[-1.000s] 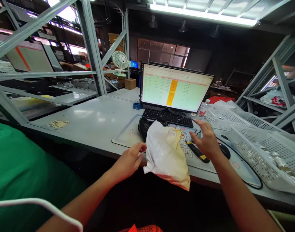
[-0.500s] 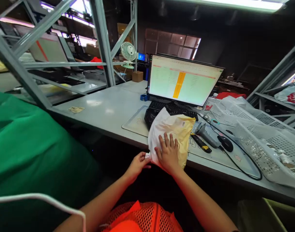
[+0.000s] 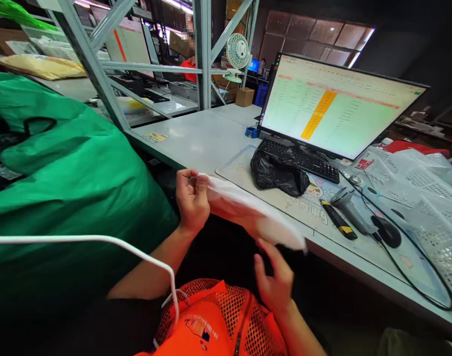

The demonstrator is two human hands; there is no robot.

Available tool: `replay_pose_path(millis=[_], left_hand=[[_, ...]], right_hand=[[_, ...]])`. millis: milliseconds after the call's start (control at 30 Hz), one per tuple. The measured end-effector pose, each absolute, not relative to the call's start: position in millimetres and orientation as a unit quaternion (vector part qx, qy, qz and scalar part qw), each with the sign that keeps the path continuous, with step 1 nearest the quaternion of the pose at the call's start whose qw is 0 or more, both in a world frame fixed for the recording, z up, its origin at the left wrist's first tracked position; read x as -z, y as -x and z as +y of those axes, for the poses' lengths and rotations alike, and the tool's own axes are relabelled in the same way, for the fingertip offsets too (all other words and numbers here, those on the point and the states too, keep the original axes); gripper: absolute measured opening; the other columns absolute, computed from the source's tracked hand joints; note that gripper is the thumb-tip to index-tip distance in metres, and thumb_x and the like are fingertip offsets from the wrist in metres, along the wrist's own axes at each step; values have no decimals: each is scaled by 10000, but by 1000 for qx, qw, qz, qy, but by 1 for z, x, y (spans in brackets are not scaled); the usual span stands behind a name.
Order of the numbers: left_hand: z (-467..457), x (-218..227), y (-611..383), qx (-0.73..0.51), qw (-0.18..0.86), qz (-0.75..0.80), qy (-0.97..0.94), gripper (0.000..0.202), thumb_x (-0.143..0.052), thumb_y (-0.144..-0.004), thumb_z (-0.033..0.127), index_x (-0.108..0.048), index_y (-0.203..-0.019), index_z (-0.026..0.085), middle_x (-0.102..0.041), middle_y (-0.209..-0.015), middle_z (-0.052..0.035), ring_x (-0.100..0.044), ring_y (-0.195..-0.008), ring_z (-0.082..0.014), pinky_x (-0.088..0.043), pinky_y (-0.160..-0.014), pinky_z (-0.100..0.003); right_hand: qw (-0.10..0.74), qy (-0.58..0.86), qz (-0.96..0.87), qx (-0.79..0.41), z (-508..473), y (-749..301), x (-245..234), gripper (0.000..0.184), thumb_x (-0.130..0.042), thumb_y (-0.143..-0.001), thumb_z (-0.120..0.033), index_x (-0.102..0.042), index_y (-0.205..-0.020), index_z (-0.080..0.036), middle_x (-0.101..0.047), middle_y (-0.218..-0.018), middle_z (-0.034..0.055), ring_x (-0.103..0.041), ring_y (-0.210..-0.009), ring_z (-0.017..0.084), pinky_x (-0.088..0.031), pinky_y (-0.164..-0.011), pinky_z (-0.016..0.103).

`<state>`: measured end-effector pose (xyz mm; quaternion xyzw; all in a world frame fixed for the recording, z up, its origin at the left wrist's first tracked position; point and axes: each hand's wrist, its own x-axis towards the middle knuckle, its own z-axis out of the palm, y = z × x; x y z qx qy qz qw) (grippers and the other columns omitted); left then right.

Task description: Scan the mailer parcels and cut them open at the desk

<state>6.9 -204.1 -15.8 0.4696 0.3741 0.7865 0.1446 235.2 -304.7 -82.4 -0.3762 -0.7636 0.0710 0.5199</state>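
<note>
The white packet [image 3: 249,207] has come away from the black bag [image 3: 275,174], the left hand [image 3: 193,200] gripping one end, the right hand [image 3: 275,279] open below.

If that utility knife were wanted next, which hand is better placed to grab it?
Probably the right hand: it looks open and is nearer the utility knife, while the left hand grips one end of the white mailing bag.
</note>
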Motion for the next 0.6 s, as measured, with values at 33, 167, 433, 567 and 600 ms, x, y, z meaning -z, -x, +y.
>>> replay_pose_path(millis=[33,167,433,567,600], left_hand=[[-210,10,-11,-771,124,385,-493,273,-639,-1019,446,-491,-1048,218,-697,-866,-19,-707,-781,-152,-549,-750,-262],[-236,0,-42,-708,113,407,-566,218,-636,-1019,398,-527,-1033,209,-644,-815,9,-663,-697,-117,-514,-649,-212],[-256,22,-35,-587,234,475,-612,209,-594,-1033,352,-475,-1144,221,-618,-706,38,-553,-571,-120,-407,-554,-222],[-260,37,-22,-567,243,488,-617,250,-565,-1056,413,-552,-1212,218,-579,-724,35,-478,-571,-116,-389,-574,-240],[-260,37,-19,-555,237,483,-634,283,-573,-1051,440,-583,-1225,217,-593,-762,22,-500,-602,-120,-415,-606,-245]], right_hand=[[549,355,-755,-56,-310,-236,60,475,-612,-989,-89,-586,-1438,-243,-698,-1280,103,-686,-1179,253,-597,-1003,433],[519,352,-778,13,-302,-227,-9,416,-733,-975,-222,-608,-1371,-198,-682,-1285,145,-676,-1170,301,-584,-1004,481],[412,361,-837,14,-277,-230,31,209,-504,-1093,-201,-629,-1254,-157,-763,-1089,93,-754,-903,185,-606,-781,273],[382,353,-853,39,-282,-235,51,192,-498,-1105,-235,-627,-1200,-131,-756,-1000,93,-732,-799,176,-559,-682,269],[387,350,-852,42,-282,-235,54,190,-488,-1109,-232,-628,-1190,-130,-756,-977,86,-725,-768,166,-543,-668,259]])
